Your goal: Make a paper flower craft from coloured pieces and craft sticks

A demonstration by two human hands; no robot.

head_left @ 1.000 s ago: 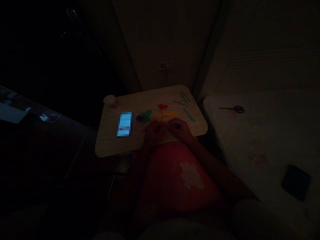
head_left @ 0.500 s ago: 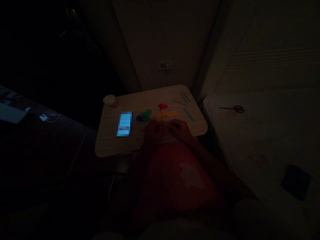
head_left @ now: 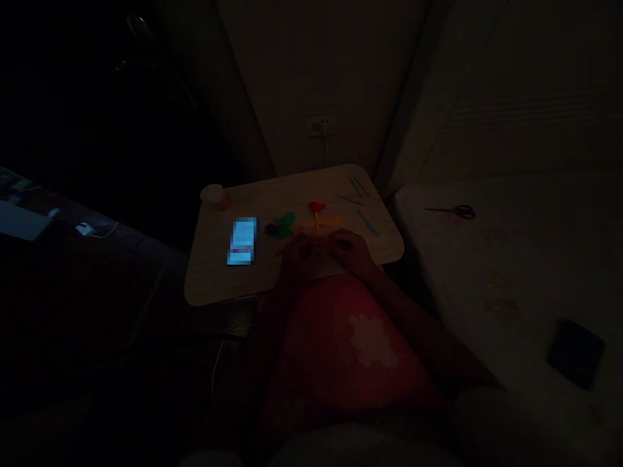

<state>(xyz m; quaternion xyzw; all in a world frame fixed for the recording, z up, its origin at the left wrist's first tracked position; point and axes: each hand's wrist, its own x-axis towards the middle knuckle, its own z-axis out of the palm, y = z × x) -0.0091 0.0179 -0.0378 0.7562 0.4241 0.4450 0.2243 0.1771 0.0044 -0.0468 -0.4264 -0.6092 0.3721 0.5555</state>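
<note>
Orange, red-topped cross (head_left: 317,223) lies between the worktop's (head_left: 213,279) back edge and my curled left grip (head_left: 295,256) and right grip (head_left: 354,251). How closed they are, or on what, I cannot tell; poor light could make either knock the cross askew.

Phone (head_left: 242,241) on table (head_left: 214,279), left; cup (head_left: 214,194) behind it, far-left corner. Shaped pieces (head_left: 331,222) mid-table, just beyond left hand (head_left: 296,257), right hand (head_left: 356,253). Sticks (head_left: 368,222) toward right end. Scissors (head_left: 462,211) on surface (head_left: 467,272) right of table.
</note>
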